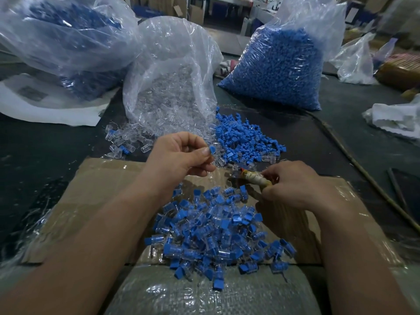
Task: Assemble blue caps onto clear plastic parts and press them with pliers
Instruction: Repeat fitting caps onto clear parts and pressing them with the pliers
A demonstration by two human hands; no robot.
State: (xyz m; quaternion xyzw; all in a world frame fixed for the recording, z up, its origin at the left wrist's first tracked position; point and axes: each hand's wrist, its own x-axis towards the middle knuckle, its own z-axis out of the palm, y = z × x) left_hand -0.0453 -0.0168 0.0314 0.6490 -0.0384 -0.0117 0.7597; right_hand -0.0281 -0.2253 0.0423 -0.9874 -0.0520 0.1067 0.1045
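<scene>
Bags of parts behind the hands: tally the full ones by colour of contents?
Blue contents: 2, the left bag and the right bag
Clear contents: 1, the middle bag
Total: 3
</scene>
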